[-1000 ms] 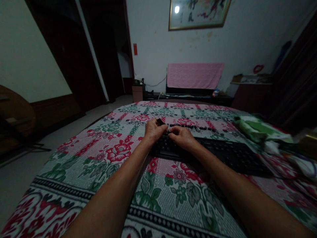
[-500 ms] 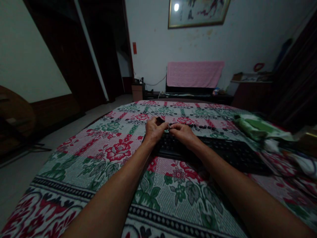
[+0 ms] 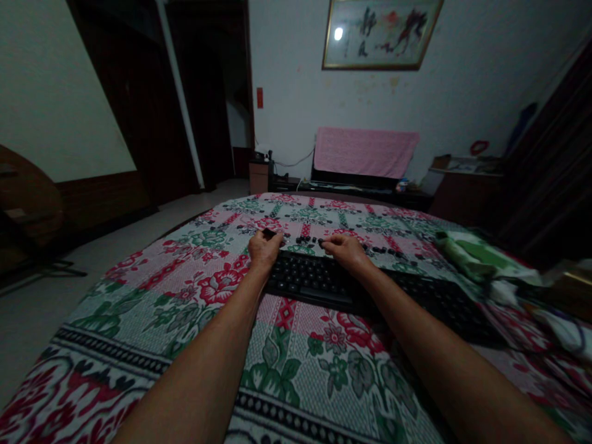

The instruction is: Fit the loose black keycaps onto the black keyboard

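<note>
A black keyboard (image 3: 305, 280) lies on the flowered tablecloth, partly covered by my right hand and forearm. Just beyond it, small black keycaps (image 3: 382, 250) are spread in a loose row. At the keyboard's far left corner, my left hand (image 3: 263, 250) is closed around a small dark flat object (image 3: 268, 233); its kind cannot be made out. My right hand (image 3: 348, 253) reaches over the far edge of the keyboard, thumb and forefinger pinched at a black keycap (image 3: 320, 243) in the row.
To the right lie a green and white soft packet (image 3: 485, 256), a crumpled white tissue (image 3: 503, 292) and some cables. The patterned tablecloth (image 3: 222, 290) covers the whole table. Against the far wall, a pink cloth (image 3: 365, 151) hangs over a screen.
My hands were together above the keyboard; now they are apart. The left has moved left with the dark object, and the right is down at the row of keycaps. The view has tilted slightly up.
</note>
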`<action>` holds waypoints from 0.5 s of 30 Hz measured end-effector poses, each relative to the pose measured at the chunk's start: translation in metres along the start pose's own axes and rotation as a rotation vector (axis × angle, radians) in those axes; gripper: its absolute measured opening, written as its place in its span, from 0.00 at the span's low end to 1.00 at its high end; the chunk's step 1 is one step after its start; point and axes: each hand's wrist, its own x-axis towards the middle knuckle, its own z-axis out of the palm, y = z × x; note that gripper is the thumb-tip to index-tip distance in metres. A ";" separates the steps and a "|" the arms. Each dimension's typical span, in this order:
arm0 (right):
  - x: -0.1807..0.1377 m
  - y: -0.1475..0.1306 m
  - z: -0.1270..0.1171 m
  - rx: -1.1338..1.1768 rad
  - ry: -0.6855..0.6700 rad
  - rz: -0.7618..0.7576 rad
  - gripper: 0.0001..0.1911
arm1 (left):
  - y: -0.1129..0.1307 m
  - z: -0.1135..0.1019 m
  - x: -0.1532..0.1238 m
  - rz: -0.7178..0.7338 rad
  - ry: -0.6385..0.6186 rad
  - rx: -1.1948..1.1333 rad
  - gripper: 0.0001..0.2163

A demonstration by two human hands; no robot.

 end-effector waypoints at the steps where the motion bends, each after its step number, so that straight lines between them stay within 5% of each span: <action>1: 0.006 -0.001 0.004 -0.016 -0.010 0.010 0.09 | 0.001 0.001 -0.002 -0.013 -0.002 -0.011 0.11; 10: 0.049 0.005 0.045 -0.120 -0.045 0.189 0.09 | -0.001 0.003 -0.002 -0.063 0.000 -0.051 0.10; 15: 0.058 0.008 0.056 -0.231 -0.046 0.147 0.12 | -0.008 0.007 0.001 -0.062 -0.011 -0.047 0.10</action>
